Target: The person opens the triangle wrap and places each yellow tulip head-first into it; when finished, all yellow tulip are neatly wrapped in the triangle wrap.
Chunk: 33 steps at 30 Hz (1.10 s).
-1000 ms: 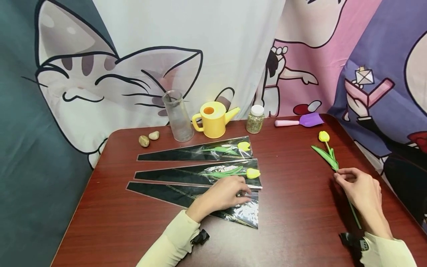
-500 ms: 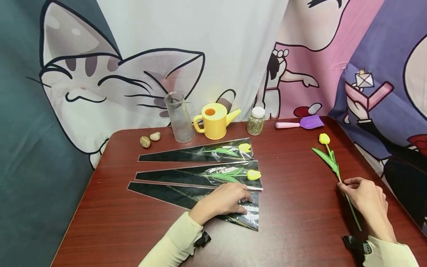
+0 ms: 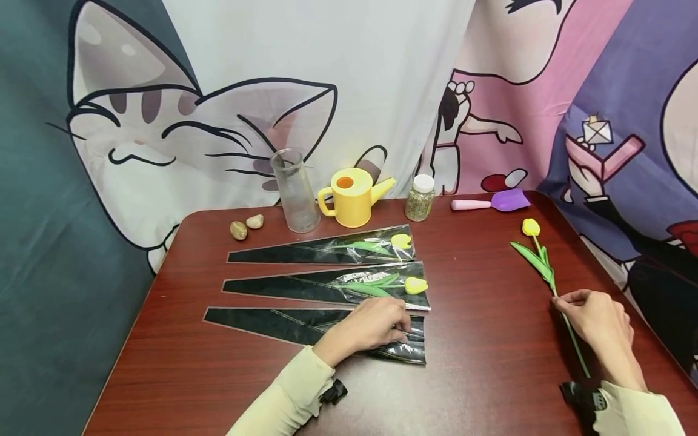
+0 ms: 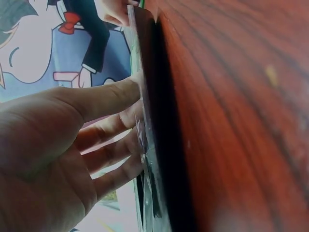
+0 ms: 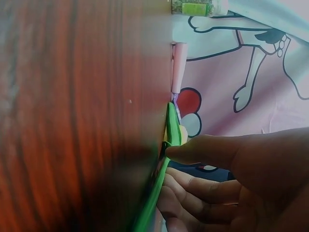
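Note:
Three black-backed clear flower sleeves lie across the table. The far sleeve [image 3: 283,254] and the middle sleeve [image 3: 278,287] each hold a yellow tulip [image 3: 416,286]. On the near sleeve [image 3: 256,319], the fingertips and thumb of my left hand [image 3: 368,327] press near its wide end, where the film is wrinkled; the left wrist view shows the fingers [image 4: 113,130] spread and nearly straight. At right, my right hand [image 3: 597,324] pinches the stem of a loose tulip [image 3: 537,260] between thumb and fingers. Its yellow head points away from me, and green leaves [image 5: 174,123] show beyond the thumb.
Along the back stand a glass vase [image 3: 297,197], a yellow watering can [image 3: 351,203] and a white-capped jar [image 3: 419,203]. Two pebbles [image 3: 239,230] lie at the back left. A purple trowel [image 3: 509,200] with a pink handle lies at the back right, by the printed cloth [image 3: 382,48].
The near sleeve has turned slightly, its narrow end shifting toward me, and its wide end has wrinkled. My right hand has slid down the tulip's stem, away from the leaves.

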Each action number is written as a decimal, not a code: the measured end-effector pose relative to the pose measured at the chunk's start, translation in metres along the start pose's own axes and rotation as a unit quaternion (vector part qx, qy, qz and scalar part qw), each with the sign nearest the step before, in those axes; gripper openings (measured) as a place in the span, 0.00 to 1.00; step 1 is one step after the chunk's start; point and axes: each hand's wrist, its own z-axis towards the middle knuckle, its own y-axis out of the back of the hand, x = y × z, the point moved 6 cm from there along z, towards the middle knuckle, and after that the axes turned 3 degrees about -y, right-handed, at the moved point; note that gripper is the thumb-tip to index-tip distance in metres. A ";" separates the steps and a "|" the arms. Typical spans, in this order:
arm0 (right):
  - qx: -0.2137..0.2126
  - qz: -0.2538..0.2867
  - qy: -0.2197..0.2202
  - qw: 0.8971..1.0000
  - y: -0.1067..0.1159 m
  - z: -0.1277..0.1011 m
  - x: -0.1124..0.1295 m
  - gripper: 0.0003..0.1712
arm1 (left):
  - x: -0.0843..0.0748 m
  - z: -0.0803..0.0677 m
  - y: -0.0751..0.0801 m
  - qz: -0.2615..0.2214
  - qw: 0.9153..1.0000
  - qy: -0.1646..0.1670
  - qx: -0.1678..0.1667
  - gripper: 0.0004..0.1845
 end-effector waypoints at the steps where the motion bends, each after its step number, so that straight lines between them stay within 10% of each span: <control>1: 0.000 0.000 0.000 1.000 0.000 0.001 0.000 0.25 | 0.000 0.000 0.000 0.000 1.000 0.000 0.000 0.03; 33: -0.020 0.015 0.039 0.999 0.001 0.017 0.002 0.23 | -0.004 0.002 0.005 0.007 1.000 0.005 0.010 0.02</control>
